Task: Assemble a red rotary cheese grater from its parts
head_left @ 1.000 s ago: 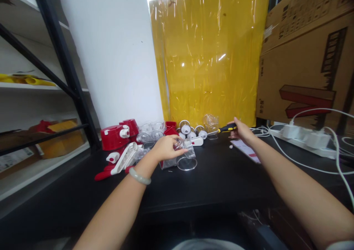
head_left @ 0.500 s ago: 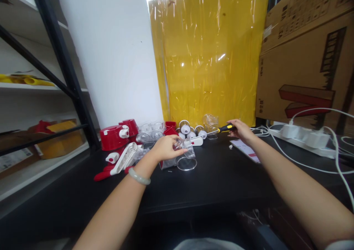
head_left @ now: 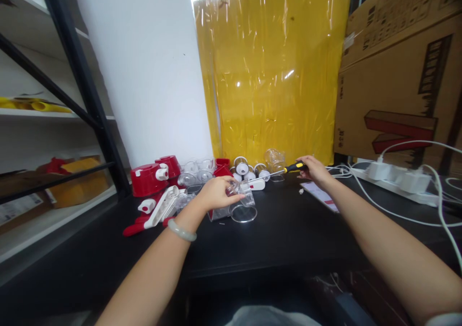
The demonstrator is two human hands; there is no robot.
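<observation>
My left hand (head_left: 220, 193) is closed around a clear plastic part (head_left: 247, 194), held low over the table. My right hand (head_left: 313, 169) grips the black and yellow handle of a screwdriver (head_left: 294, 167). The long metal shaft points left, and its end reaches the clear part; whether the tip sits on a screw is too small to tell. Below the held part lies a round clear rim (head_left: 244, 214). Just behind it is a white piece with a red mark (head_left: 257, 185).
Red housings (head_left: 146, 180) and white-red handles (head_left: 162, 206) lie at left. Several silvery cylinders (head_left: 241, 165) stand behind, before a yellow curtain (head_left: 270, 76). At right are a phone (head_left: 319, 195), a power strip (head_left: 400, 181) with white cables, and a large carton (head_left: 393, 90).
</observation>
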